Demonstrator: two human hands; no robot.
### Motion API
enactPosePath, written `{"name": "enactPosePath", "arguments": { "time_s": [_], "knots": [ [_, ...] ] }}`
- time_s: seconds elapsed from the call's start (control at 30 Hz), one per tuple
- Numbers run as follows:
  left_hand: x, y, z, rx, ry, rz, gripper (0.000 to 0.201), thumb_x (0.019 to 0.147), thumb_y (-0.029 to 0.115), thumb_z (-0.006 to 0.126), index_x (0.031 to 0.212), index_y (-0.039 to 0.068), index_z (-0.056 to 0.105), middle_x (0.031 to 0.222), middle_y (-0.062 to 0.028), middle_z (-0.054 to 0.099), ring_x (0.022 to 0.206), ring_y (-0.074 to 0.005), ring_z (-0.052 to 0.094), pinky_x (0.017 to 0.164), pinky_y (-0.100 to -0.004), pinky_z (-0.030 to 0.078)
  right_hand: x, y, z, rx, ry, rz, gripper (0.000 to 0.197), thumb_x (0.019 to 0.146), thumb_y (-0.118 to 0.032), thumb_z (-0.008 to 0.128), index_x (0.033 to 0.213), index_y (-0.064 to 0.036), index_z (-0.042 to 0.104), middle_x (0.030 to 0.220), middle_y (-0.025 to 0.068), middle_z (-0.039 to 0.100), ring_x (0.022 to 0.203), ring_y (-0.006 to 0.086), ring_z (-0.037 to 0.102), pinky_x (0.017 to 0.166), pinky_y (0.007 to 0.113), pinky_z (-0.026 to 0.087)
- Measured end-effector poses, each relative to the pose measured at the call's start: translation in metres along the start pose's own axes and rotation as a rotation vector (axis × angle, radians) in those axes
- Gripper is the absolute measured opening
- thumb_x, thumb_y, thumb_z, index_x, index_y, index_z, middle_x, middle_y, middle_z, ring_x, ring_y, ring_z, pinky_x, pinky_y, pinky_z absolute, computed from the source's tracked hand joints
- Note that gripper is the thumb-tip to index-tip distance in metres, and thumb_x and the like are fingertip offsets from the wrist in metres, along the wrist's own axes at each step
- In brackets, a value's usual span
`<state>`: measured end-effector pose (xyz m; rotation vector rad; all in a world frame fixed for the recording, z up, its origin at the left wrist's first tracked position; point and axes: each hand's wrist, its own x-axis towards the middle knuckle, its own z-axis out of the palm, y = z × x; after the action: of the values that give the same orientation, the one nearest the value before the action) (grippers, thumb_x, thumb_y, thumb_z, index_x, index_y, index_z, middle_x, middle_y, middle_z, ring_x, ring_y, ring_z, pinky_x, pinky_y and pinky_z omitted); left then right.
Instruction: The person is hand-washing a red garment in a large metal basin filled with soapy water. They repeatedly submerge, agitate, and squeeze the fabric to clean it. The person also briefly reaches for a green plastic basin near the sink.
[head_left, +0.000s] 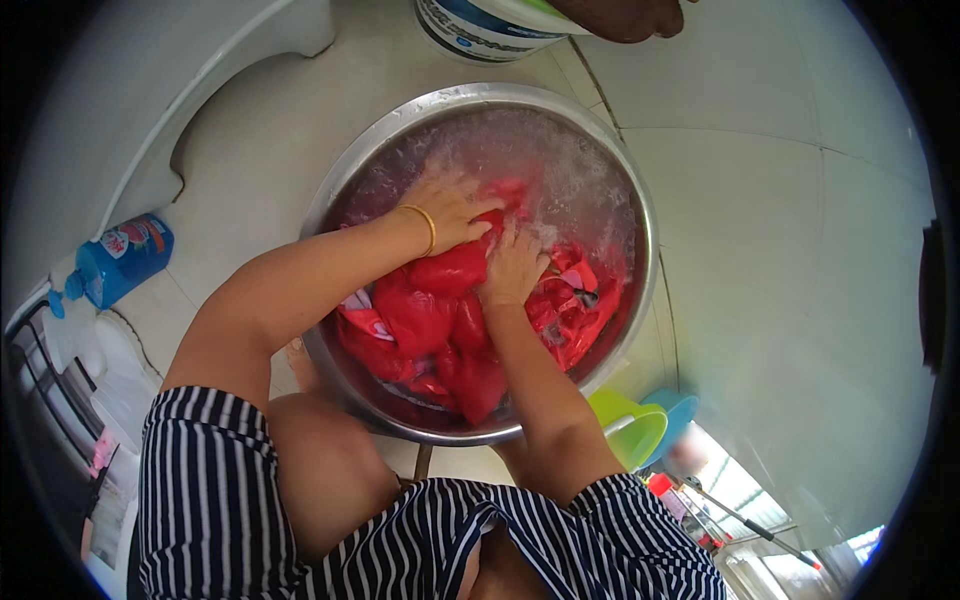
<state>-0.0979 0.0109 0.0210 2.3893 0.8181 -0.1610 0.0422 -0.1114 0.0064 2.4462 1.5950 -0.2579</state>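
A wide metal basin (645,215) holds cloudy, sudsy water and soaked red clothing (415,315). My left hand (450,205), with a gold bangle at its wrist, is partly under the water left of the middle. Its thumb and forefinger close on a bunched fold of red cloth. My right hand (515,265) is just to the right, fingers curled against the same red fold. Foam partly hides the fingertips of both hands. Another bundle of red cloth (575,300), with pink and dark patches, lies right of my right hand.
A blue bottle (125,260) lies on the floor at the left, near a white curved base (235,70). At the far side stands a white bucket (480,30). Green (635,430) and blue (672,415) plastic basins sit at the lower right, beside a pale wall (780,290).
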Motion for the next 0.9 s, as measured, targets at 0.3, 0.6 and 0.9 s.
{"name": "enactPosePath", "arguments": {
  "time_s": [0.3,0.6,0.9],
  "knots": [
    [0.083,-0.014,-0.015,-0.160,0.022,-0.003,0.043,0.097,0.037,0.053,0.132,0.015,0.066,0.132,-0.0175,0.065,0.118,-0.0376,0.063,0.102,-0.0458,0.048,0.072,0.025,0.020,0.127,-0.298,0.121,0.050,0.099,-0.040,0.052,0.141,-0.0125,0.056,0.135,0.0149,0.060,0.124,0.0342,0.056,0.099,0.050,0.044],
    [0.072,0.015,-0.051,-0.521,0.127,-0.364,0.065,0.088,0.045,0.064,0.133,-0.001,0.058,0.122,-0.0287,0.067,0.115,-0.0404,0.065,0.100,-0.0468,0.050,0.073,0.030,-0.074,1.769,-0.443,0.610,0.058,0.105,-0.051,0.042,0.143,-0.0076,0.053,0.140,0.0145,0.059,0.124,0.0308,0.059,0.106,0.044,0.046],
    [-0.042,0.056,-0.101,-0.249,-0.174,0.102,0.057,0.079,0.052,0.074,0.126,0.020,0.071,0.154,-0.0185,0.046,0.142,-0.0422,0.040,0.113,-0.0569,0.034,-0.066,0.030,-0.142,0.753,-0.144,0.102,0.022,0.094,-0.024,0.070,0.103,-0.0051,0.075,0.096,0.0163,0.071,0.087,0.0208,0.066,0.085,0.038,0.049]
  ]
}}
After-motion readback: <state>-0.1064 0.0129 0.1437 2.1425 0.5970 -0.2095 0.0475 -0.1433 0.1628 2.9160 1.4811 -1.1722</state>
